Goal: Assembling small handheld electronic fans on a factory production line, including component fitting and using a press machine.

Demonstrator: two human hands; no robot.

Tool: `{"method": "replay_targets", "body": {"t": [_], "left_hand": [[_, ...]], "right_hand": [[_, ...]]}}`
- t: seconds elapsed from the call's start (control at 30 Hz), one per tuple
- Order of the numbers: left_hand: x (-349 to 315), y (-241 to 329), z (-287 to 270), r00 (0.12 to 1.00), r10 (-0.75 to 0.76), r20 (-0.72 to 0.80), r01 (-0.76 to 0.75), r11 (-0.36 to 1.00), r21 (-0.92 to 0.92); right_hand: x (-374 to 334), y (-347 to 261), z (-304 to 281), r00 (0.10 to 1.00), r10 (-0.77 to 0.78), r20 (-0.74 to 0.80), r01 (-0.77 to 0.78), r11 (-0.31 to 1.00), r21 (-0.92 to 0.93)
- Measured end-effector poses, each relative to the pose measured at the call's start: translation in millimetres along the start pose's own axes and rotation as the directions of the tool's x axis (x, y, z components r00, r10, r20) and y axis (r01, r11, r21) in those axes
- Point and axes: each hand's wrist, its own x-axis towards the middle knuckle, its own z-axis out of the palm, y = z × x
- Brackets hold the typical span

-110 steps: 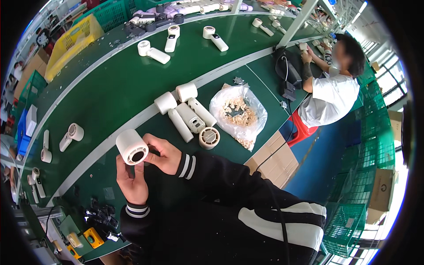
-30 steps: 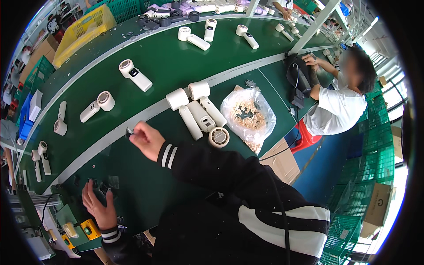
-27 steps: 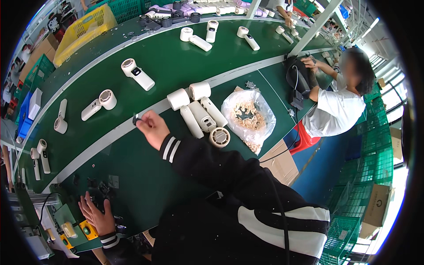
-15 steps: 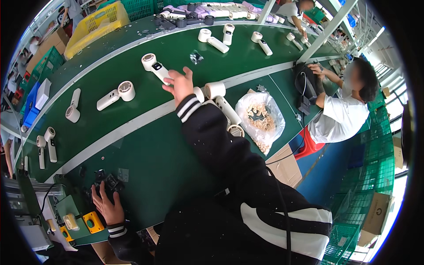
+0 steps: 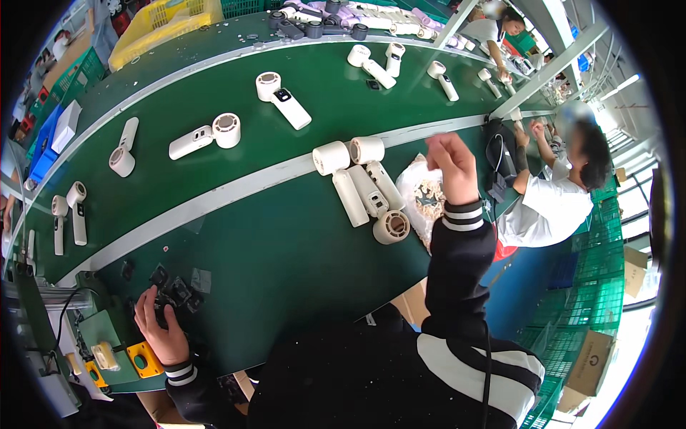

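Note:
My right hand [image 5: 455, 166] is raised over a clear plastic bag [image 5: 423, 196] of small beige parts, fingers curled together. Whether anything is between them is hidden. Left of that bag, several white handheld fans [image 5: 368, 191] lie bunched on the green bench, heads pointing different ways. My left hand [image 5: 161, 330] rests at the bench's lower left, fingers stretched out and apart. Its fingertips are beside a loose pile of small black parts in clear packets [image 5: 179, 289]. It grips nothing that I can see.
Beyond a metal rail [image 5: 279, 171], a green conveyor belt [image 5: 193, 100] carries spaced white fans [image 5: 286, 104]. Yellow button boxes [image 5: 145, 360] stand by my left hand. A co-worker in a white shirt [image 5: 547, 207] sits at right, near a black bag [image 5: 500, 150].
My right hand has swung right, from beside a belt fan to above the plastic bag, and its fingers have curled. A small dark packet now lies nearer the far fans. My left hand stays by the pile.

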Motion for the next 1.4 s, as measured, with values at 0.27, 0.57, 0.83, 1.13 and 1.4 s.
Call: {"method": "replay_targets", "body": {"t": [0.27,0.57,0.83,1.13,1.4], "left_hand": [[-2,53,-11,0.998,-0.061,0.024,0.065,0.868,-0.492],[-5,105,61,0.941,0.274,0.199,-0.068,0.729,-0.681],[-5,97,74,0.964,0.224,0.142,-0.078,0.752,-0.655],[-7,97,77,0.986,0.107,0.129,-0.007,0.794,-0.608],[-1,96,76,0.982,0.120,0.148,-0.002,0.786,-0.618]], "right_hand": [[-51,86,-29,0.963,0.238,0.125,-0.044,0.598,-0.800],[6,76,-15,0.998,-0.008,-0.062,-0.039,0.687,-0.726],[211,167,25,0.988,0.154,0.023,-0.079,0.622,-0.779],[233,178,60,0.961,0.221,-0.165,-0.232,0.323,-0.918],[206,166,4,0.925,0.362,0.114,0.017,0.259,-0.966]]}}
